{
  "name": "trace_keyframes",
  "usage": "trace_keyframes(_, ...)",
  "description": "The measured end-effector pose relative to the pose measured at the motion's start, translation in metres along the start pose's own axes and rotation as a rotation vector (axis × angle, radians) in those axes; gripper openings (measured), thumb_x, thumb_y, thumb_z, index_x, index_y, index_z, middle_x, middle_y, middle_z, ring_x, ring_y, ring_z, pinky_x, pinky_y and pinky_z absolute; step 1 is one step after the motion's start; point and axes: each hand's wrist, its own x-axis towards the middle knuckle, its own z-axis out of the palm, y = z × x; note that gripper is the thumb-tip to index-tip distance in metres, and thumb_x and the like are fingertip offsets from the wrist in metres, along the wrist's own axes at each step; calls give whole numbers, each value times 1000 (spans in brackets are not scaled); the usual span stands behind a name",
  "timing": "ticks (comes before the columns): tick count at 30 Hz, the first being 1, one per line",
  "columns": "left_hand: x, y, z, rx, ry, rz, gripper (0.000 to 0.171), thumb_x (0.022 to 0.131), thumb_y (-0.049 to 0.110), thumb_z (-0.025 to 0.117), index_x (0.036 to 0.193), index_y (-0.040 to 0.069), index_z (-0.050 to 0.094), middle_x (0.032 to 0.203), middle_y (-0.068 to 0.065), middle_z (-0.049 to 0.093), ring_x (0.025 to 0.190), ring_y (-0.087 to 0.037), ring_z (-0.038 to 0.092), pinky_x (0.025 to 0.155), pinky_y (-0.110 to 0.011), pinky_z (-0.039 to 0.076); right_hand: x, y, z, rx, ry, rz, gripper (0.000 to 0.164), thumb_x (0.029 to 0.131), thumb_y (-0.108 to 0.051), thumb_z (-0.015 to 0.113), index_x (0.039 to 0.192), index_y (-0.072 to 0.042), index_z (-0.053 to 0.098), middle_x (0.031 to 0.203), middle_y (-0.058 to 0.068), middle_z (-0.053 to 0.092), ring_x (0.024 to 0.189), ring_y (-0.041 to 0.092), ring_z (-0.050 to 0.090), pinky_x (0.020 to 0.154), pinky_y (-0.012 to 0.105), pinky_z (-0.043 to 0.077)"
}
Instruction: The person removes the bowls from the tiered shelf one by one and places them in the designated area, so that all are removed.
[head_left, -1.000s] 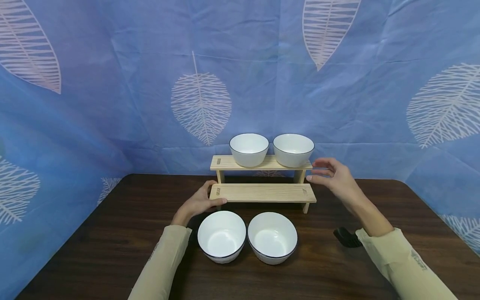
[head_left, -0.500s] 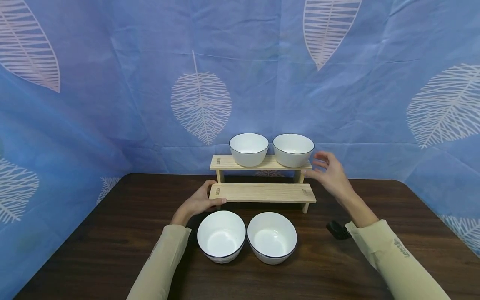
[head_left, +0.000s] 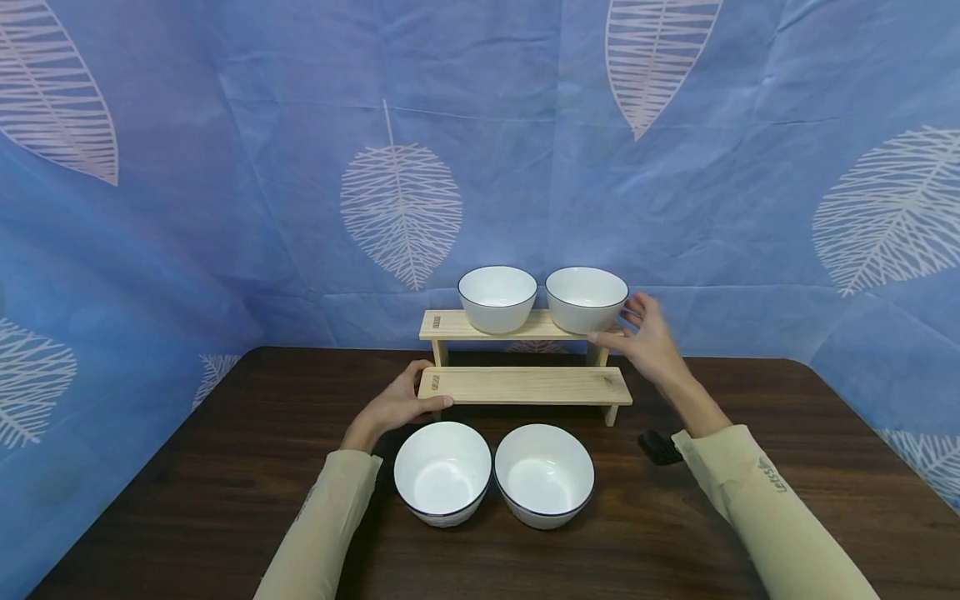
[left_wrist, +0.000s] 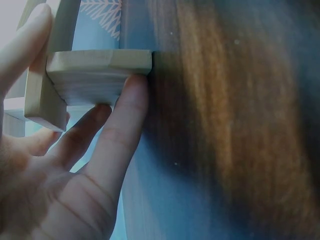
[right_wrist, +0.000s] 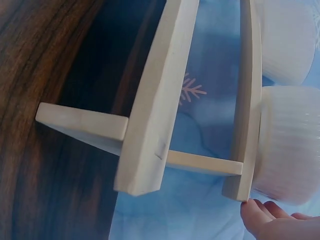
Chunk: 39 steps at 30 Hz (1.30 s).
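Observation:
A two-tier wooden shelf (head_left: 525, 386) stands on the dark table. My left hand (head_left: 393, 406) grips the left end of its lower board, thumb on top; in the left wrist view fingertips press against the leg (left_wrist: 100, 75) under that board. Two white bowls with dark rims, a left one (head_left: 498, 308) and a right one (head_left: 585, 310), sit on the upper board (head_left: 450, 325). My right hand (head_left: 651, 346) is at that board's right end beside the right bowl, fingers loosely bent. Its thumb is at the board's end in the right wrist view; firm contact cannot be told.
Two more white bowls, a left one (head_left: 442, 475) and a right one (head_left: 545, 477), stand side by side on the table (head_left: 187, 500) before the shelf. A blue cloth (head_left: 510, 183) with pale leaves hangs behind. A black object (head_left: 660, 447) shows by the right cuff.
My right hand has moved left and slightly up, from beyond the shelf's right end to beside the right upper bowl. The left hand, shelf and bowls look unmoved.

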Motion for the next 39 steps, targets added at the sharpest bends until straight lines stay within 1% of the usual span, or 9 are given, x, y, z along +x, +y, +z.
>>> trace_keyframes(7,0,-2,0,-7,-4,6,70,93,9,72,146,-5,29,95,-15,63,80,-22,63,74,-41,55,10,1,4,46,5,3,111,90,-10,74,157,2,-14,164,30,2,150,46,13,116,55,22)
trace_keyframes(10,0,-2,0,-12,-3,7,70,93,8,73,146,-5,28,94,-15,64,79,-22,63,73,-40,54,14,1,6,35,22,9,114,88,-17,76,157,4,-13,163,31,5,149,48,14,114,59,24)
trace_keyframes(12,0,-2,1,-15,-2,7,70,93,8,73,145,-5,29,94,-15,64,80,-21,63,73,-40,54,17,2,8,8,38,19,118,87,-28,78,157,4,-11,162,33,8,147,50,17,112,61,27)
trace_keyframes(15,0,-2,1,-13,0,3,70,93,9,73,145,-5,29,96,-15,64,81,-22,63,74,-40,55,19,1,9,-8,44,32,122,86,-35,80,157,3,-12,161,34,8,146,52,18,111,63,26)
trace_keyframes(17,1,-2,1,-13,3,0,70,93,9,73,145,-5,29,97,-15,64,83,-22,63,76,-42,55,20,1,9,-4,45,35,123,86,-34,80,157,1,-13,161,33,9,145,51,19,112,63,26)
trace_keyframes(20,1,-2,1,-8,7,-6,71,92,9,74,146,-5,29,99,-16,63,84,-22,63,77,-44,56,22,-2,9,14,36,40,122,87,-26,79,157,0,-18,162,33,7,146,50,19,113,61,23)
trace_keyframes(23,1,-2,1,1,12,-9,72,92,10,74,146,-5,29,99,-16,63,83,-22,63,78,-44,55,24,-3,10,17,40,48,121,88,-22,79,156,-1,-19,161,32,10,146,48,22,114,58,25)
trace_keyframes(31,1,-1,0,15,6,-4,71,93,11,74,146,-5,29,95,-16,63,80,-22,64,77,-43,55,32,0,18,27,81,65,125,85,-20,80,156,-3,-21,157,36,15,143,49,27,114,58,25)
trace_keyframes(39,0,-1,0,6,14,-15,72,92,10,74,147,-5,28,99,-17,63,83,-23,64,78,-44,55,38,0,22,26,122,83,126,85,-22,81,157,-7,-21,157,35,13,143,49,25,114,59,24)
